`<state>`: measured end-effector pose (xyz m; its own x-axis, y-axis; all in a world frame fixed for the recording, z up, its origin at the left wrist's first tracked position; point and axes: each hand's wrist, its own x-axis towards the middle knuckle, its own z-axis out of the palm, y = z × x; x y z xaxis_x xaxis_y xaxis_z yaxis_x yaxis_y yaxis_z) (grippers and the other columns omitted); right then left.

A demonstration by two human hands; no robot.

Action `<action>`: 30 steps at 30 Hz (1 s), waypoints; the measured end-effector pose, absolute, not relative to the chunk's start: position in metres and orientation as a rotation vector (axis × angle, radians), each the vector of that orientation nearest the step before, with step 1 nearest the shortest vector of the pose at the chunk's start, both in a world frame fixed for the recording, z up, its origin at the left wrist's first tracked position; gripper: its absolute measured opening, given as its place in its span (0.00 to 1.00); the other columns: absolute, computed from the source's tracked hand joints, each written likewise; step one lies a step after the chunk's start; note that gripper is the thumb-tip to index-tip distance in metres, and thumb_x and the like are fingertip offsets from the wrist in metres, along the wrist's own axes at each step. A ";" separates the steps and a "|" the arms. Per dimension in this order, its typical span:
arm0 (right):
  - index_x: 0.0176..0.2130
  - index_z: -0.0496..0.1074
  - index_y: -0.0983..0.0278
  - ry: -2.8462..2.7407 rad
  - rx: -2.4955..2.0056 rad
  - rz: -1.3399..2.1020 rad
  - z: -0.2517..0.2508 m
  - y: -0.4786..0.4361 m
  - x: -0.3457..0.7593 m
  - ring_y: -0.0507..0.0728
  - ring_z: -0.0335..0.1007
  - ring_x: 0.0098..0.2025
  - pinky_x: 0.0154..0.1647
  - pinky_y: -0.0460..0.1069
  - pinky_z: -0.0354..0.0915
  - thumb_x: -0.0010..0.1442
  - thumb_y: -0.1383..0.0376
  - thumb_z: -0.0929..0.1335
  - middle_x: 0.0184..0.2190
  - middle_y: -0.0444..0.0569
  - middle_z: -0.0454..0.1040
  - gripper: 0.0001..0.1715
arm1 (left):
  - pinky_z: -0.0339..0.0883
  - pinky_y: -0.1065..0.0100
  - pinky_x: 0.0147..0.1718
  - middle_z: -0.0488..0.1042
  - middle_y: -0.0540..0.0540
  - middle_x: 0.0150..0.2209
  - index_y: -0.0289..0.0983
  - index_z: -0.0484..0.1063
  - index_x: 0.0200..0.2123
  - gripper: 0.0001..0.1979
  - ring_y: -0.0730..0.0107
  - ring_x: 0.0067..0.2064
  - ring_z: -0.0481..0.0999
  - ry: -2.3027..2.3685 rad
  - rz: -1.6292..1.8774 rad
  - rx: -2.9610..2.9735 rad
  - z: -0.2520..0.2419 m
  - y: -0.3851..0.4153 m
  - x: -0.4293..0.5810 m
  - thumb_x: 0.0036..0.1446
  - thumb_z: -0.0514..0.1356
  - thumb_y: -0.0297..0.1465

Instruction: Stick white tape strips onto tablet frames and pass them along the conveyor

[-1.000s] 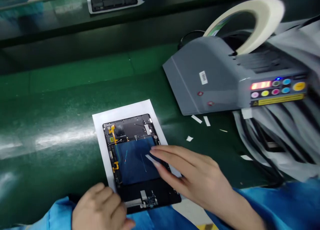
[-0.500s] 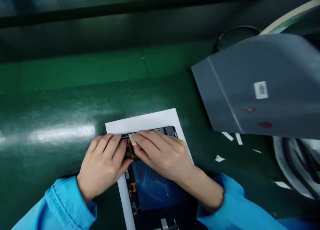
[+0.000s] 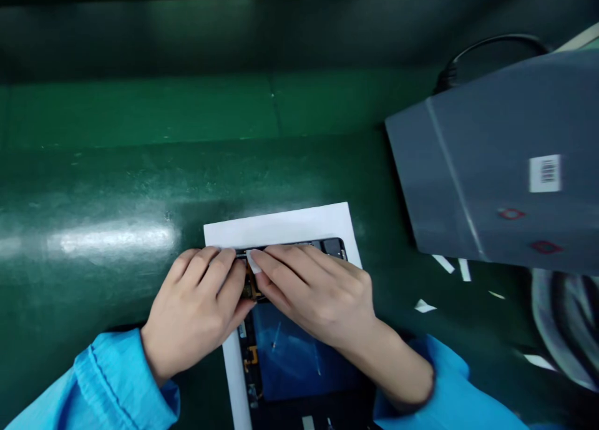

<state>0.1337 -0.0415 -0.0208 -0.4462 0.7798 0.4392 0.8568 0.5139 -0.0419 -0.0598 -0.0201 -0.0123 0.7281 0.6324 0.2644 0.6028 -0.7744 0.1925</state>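
An opened tablet [image 3: 299,355], its dark inner parts, orange flex strips and blue-filmed panel showing, lies on a white sheet [image 3: 276,227]. My left hand [image 3: 196,311] is curled around the tablet's upper left corner, the thumb on its inner side. Across the tablet's upper part rests my right hand [image 3: 322,293], closed, with thumb and forefinger pinching a small white strip [image 3: 253,261] near the top edge. The strip's lower end and the fingertips' undersides are hidden.
A grey-cased machine [image 3: 486,168] with a barcode label stands at the right, a black cable [image 3: 496,40] behind it. White scraps [image 3: 425,306] lie on the green mat [image 3: 116,186] below it. A blurred looped bundle [image 3: 566,324] is at the far right.
The view has shifted, so the grey machine sits farther right and the back shelf has left the frame. Both hands keep nearly the same place on the tablet.
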 end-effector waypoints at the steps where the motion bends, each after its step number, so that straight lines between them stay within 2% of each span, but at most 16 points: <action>1: 0.41 0.76 0.66 -2.362 -1.357 -0.264 -0.020 -0.042 0.133 0.53 0.72 0.33 0.31 0.48 0.65 0.62 0.69 0.67 0.35 0.47 0.79 0.08 | 0.68 0.56 0.47 0.75 0.37 0.46 0.30 0.72 0.46 0.16 0.55 0.49 0.71 1.015 0.485 2.832 -0.012 -0.020 -0.060 0.66 0.50 0.34; 14: 0.43 0.76 0.65 -2.416 -1.387 -0.238 -0.018 -0.043 0.133 0.54 0.69 0.33 0.30 0.48 0.62 0.62 0.70 0.67 0.36 0.47 0.78 0.10 | 0.68 0.55 0.47 0.75 0.36 0.46 0.29 0.72 0.47 0.16 0.53 0.49 0.71 1.000 0.473 2.830 -0.013 -0.020 -0.060 0.65 0.52 0.33; 26: 0.45 0.75 0.73 -2.614 -1.418 -0.200 -0.002 -0.045 0.126 0.57 0.68 0.34 0.28 0.51 0.66 0.60 0.75 0.61 0.39 0.54 0.76 0.17 | 0.69 0.53 0.45 0.74 0.35 0.46 0.29 0.72 0.47 0.15 0.51 0.49 0.71 0.987 0.458 2.837 -0.011 -0.017 -0.061 0.64 0.53 0.34; 30: 0.50 0.72 0.76 -2.625 -1.517 -0.270 -0.004 -0.052 0.118 0.60 0.68 0.37 0.31 0.53 0.68 0.59 0.76 0.61 0.43 0.58 0.75 0.21 | 0.69 0.52 0.45 0.74 0.35 0.47 0.31 0.72 0.47 0.15 0.51 0.50 0.72 0.978 0.443 2.846 -0.011 -0.015 -0.063 0.64 0.53 0.34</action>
